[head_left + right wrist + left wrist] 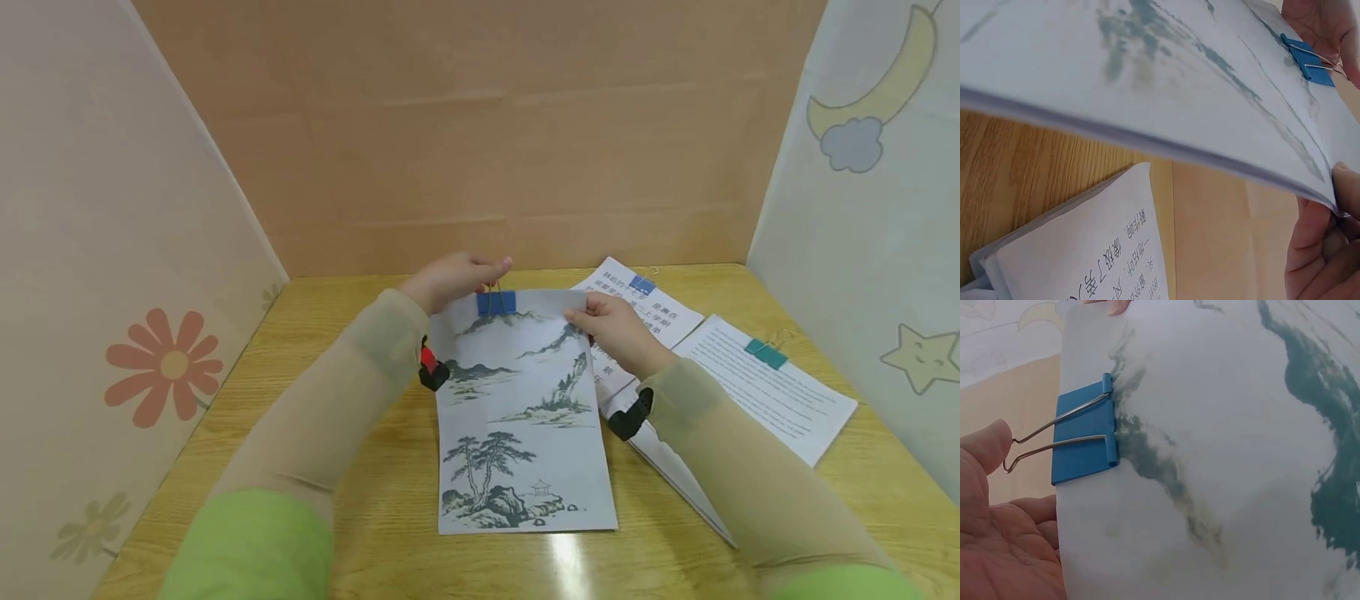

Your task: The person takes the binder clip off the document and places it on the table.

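Note:
A stack of paper printed with an ink landscape (pixel 517 417) lies in the middle of the wooden table (pixel 360 500), its far end lifted. A blue binder clip (pixel 496 302) sits on the middle of its top edge. My left hand (pixel 491 275) is at the clip; its thumb (pixel 985 447) and fingers curl round the clip's wire handles (pixel 1041 440). My right hand (pixel 581 318) pinches the stack's top right corner between the thumb (pixel 1347 187) and the fingers below. In the right wrist view the raised stack (pixel 1147 75) hangs above the table.
To the right lie two more stacks of printed text, one held by a blue clip (pixel 641 285), one by a teal clip (pixel 767 353). A cardboard wall (pixel 480 150) closes the back. Decorated panels stand at the left (pixel 112 292) and right (pixel 870 208).

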The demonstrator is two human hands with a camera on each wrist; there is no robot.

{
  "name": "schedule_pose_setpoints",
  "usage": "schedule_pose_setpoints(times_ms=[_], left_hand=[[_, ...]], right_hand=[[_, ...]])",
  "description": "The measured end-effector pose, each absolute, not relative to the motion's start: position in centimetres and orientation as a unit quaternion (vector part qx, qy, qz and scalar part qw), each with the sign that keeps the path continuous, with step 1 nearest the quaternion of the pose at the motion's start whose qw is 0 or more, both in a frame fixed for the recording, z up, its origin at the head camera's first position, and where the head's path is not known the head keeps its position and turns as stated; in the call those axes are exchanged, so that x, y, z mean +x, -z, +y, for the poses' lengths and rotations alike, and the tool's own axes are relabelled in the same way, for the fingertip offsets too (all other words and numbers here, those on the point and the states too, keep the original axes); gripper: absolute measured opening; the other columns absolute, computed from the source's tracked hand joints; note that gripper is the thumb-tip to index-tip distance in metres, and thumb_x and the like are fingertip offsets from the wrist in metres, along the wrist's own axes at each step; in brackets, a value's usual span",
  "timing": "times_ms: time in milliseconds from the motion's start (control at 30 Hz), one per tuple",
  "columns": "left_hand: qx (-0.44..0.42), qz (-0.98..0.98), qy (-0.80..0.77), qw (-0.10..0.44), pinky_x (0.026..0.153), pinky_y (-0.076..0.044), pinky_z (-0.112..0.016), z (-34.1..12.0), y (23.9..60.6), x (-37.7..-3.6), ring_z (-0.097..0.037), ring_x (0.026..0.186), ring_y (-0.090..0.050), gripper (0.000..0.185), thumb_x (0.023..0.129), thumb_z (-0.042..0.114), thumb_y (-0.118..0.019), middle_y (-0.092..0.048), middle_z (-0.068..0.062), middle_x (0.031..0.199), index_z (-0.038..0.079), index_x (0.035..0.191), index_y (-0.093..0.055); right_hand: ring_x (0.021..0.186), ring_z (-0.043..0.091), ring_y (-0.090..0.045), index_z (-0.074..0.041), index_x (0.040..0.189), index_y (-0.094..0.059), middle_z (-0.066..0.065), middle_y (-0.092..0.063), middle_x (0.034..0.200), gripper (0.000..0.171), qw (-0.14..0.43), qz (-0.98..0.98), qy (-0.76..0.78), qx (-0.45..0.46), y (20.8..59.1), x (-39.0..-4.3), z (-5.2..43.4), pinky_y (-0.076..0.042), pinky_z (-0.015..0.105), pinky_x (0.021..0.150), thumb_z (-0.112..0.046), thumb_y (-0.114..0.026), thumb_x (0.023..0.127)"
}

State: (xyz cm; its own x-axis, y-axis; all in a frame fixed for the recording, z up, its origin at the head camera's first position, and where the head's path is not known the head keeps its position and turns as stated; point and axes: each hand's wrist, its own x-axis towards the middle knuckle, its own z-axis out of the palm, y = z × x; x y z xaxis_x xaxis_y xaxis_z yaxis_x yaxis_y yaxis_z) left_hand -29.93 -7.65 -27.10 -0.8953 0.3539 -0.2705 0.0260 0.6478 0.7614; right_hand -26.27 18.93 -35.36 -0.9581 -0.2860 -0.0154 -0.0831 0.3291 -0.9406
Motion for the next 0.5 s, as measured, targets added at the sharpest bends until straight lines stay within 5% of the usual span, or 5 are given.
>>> schedule_pose_setpoints(times_ms=[233,500], left_hand=[[0.101,0.870,-0.433,0.213,0.107,-0.028,-0.051,-7.82,26.85,-29.83,-0.023,0.117,-0.046,0.056,0.088,0.061,-0.057,-0.057,-0.004,0.118,0.012,0.115,-0.064],[0.107,0.855,-0.453,0.228,0.109,-0.022,-0.053,-7.58,26.73,-29.79,-0.023,0.116,-0.049,0.047,0.091,0.053,-0.058,-0.059,-0.004,0.117,0.012,0.112,-0.065]], right_hand=[[0.081,0.016,-0.056,-0.003,0.116,-0.061,0.008,-0.065,0.106,0.029,0.085,0.819,0.557,-0.109,35.25,-26.01,18.77,-0.048,0.028,0.072,-0.026,-0.054,0.100],[0.079,0.016,-0.056,-0.003,0.120,-0.060,0.009,-0.065,0.107,0.031,0.080,0.823,0.553,-0.104,35.36,-25.78,18.81,-0.047,0.029,0.070,-0.026,-0.055,0.099]])
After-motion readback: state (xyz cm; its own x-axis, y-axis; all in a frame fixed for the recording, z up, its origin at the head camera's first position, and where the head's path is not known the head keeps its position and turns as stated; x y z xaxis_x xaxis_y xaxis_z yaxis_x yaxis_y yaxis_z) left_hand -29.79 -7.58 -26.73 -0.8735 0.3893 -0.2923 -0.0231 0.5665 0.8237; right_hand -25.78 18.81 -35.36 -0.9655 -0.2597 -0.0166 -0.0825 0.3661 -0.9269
